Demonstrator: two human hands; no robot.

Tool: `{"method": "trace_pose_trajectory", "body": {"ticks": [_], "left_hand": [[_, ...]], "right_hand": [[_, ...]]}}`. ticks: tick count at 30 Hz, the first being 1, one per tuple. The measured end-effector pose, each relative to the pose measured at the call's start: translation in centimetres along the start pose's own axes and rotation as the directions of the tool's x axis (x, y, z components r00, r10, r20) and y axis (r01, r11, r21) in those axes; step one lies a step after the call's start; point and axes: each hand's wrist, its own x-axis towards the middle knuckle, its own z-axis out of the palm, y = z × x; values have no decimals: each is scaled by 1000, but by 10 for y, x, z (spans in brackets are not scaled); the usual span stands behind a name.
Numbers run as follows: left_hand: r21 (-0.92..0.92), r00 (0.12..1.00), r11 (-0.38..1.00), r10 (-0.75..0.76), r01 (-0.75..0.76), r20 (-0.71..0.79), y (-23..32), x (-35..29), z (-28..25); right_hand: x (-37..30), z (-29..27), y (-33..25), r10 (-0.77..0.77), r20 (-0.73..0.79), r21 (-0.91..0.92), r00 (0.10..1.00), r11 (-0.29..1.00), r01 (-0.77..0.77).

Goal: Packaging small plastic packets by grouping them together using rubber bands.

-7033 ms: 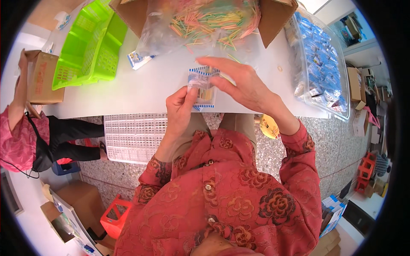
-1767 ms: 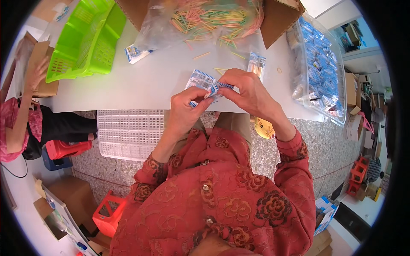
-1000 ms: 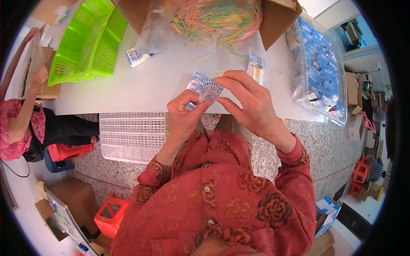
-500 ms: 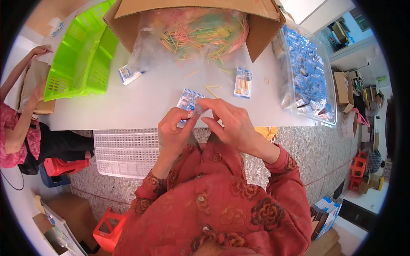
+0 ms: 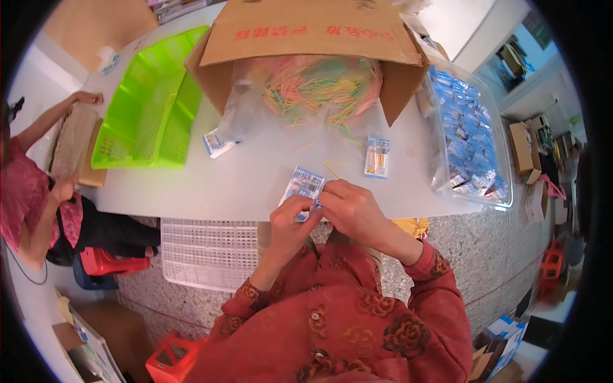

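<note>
My left hand (image 5: 290, 225) and my right hand (image 5: 355, 209) meet at the table's front edge, fingertips pinched together. Between them shows a bit of blue-and-white plastic wrapper (image 5: 316, 203), mostly covered by the fingers. Just beyond lies a blue-and-white printed packet (image 5: 304, 182) with a striped end; whether the pinched piece is part of it I cannot tell. To its right sits a second packet (image 5: 377, 157) with thin sticks showing through its front. Another small packet (image 5: 219, 144) rests farther left.
A cardboard box (image 5: 313, 32) lies open toward me, with a clear bag of thin coloured sticks (image 5: 319, 89) inside. Loose sticks (image 5: 332, 170) lie before it. A green basket (image 5: 143, 121) stands left, a clear bin of blue packets (image 5: 469, 127) right. Another person (image 5: 45, 191) works at far left.
The whole view has shifted, so everything appears lower and further right. My hands have drawn closer together, the right fingertips now against the left ones. The other person's arms have moved slightly.
</note>
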Motion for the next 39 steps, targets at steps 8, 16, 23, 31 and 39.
{"method": "trace_pose_trajectory", "body": {"ticks": [8, 16, 23, 31, 39], "left_hand": [[-396, 962, 897, -253, 197, -97, -4, 4, -2], [-471, 934, 836, -351, 282, -64, -17, 7, -18], [-497, 923, 815, -378, 298, -67, -25, 8, -26], [-498, 932, 818, -358, 287, -51, -32, 8, -30], [-528, 928, 790, -373, 312, -10, -35, 10, -28]], "right_hand": [[21, 5, -8, -50, 4, 143, 999, 989, 49], [59, 3, 127, 419, -72, 395, 905, 845, -360], [81, 31, 228, 232, -114, -322, 966, 911, -257], [102, 37, 229, 195, 168, -699, 966, 715, -23], [110, 56, 219, 234, 239, -856, 942, 509, 91]]}}
